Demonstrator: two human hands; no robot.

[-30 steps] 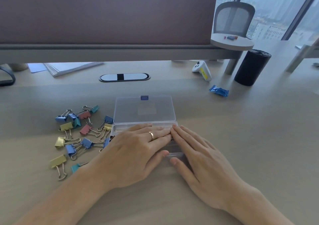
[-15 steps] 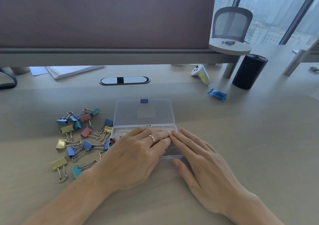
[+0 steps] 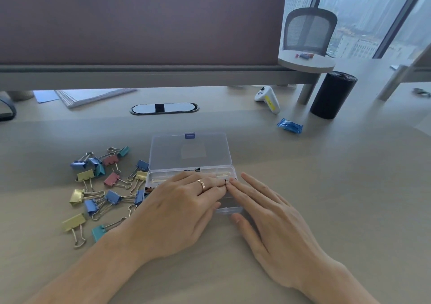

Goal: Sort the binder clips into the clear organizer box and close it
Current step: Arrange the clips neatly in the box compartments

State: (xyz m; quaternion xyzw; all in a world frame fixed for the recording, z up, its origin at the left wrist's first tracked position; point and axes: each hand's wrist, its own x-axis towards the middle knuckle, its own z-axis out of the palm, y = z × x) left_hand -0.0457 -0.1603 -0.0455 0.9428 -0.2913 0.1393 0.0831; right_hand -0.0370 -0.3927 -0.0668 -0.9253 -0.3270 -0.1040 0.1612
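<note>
One clear organizer box sits on the counter with its one lid swung fully open and lying flat at 12 o'clock from the base, a single blue latch on the lid's far edge. Fifteen coloured binder clips lie loose on the counter at 9 o'clock from the box: six blue, four yellow, three teal and two pink, some touching or overlapping, the nearest ones right against the box's left wall. Two or three much smaller dark clips show inside the base, too small to count with certainty. Two hands lie over the base. The left hand, with one ring, rests flat on it with fingers straight and pressed together, pointing toward 2 o'clock. The right hand lies flat with fingers straight and slightly spread, pointing toward 10 o'clock, its thumb at the box's near right corner. The fingertips of both hands meet above the base's right half, and a tiny dark clip sits just where they touch; whether it is pinched cannot be told. At 1 o'clock stand one black cylinder, one white controller and one blue wrapper
</note>
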